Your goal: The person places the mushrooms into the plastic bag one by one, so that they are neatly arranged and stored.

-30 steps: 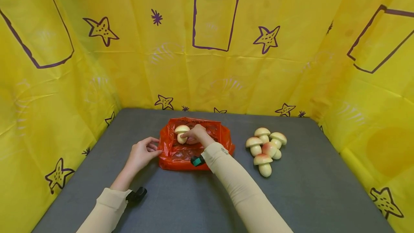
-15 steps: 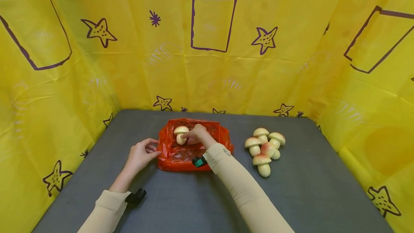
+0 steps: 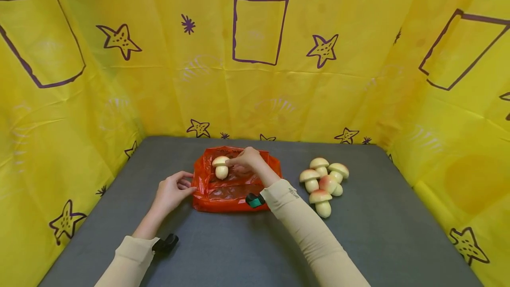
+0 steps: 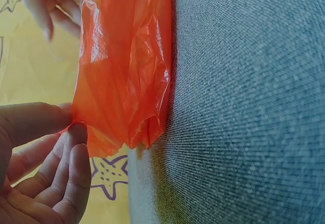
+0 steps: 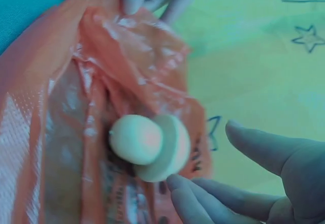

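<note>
A red plastic bag [image 3: 223, 205] lies spread on the table. My left hand [image 3: 171, 191] pinches its left edge between thumb and fingers, as the left wrist view shows with the bag's crumpled corner [image 4: 122, 107]. One toy mushroom [image 3: 221, 171] with a cream cap and stem rests on the bag toward its left side. Beside that mushroom is my right hand [image 3: 249, 160]. In the right wrist view the thumb stands well apart from the mushroom [image 5: 137, 140], and the fingers are extended, a fingertip at the cap's edge. Whether that fingertip touches the cap, I cannot tell.
Right of the bag, several toy mushrooms [image 3: 320, 207] with reddish caps sit in a cluster on the grey table [image 3: 223, 251]. Yellow cloth walls [image 3: 255, 92] with drawn stars enclose the table at the back and both sides.
My right hand has let go of the mushroom and drawn back slightly to the right, its thumb and fingers spreading. The left hand keeps its hold on the bag.
</note>
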Motion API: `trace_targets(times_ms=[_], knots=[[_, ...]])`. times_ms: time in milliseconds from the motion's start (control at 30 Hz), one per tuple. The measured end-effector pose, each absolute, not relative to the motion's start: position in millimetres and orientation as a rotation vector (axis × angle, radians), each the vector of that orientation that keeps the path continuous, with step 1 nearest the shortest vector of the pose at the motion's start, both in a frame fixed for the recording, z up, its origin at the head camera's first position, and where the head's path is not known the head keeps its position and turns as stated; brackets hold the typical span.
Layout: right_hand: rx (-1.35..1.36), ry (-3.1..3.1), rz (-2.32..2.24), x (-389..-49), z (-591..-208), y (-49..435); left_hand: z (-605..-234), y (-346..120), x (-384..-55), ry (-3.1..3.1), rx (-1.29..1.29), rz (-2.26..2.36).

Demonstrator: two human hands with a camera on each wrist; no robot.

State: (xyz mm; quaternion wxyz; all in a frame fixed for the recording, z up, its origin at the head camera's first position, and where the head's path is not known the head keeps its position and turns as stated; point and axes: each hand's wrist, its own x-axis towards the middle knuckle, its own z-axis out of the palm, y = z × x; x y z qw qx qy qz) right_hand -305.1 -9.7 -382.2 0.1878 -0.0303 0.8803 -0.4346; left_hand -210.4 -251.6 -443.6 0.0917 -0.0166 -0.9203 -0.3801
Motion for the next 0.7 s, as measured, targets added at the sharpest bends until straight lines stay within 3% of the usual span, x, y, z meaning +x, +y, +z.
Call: trace_targets(times_ms=[700], knots=[[-0.333,2.473,-1.417,-274,-331,52,-443,-250,-212,-2.712,-0.09,-1.116]])
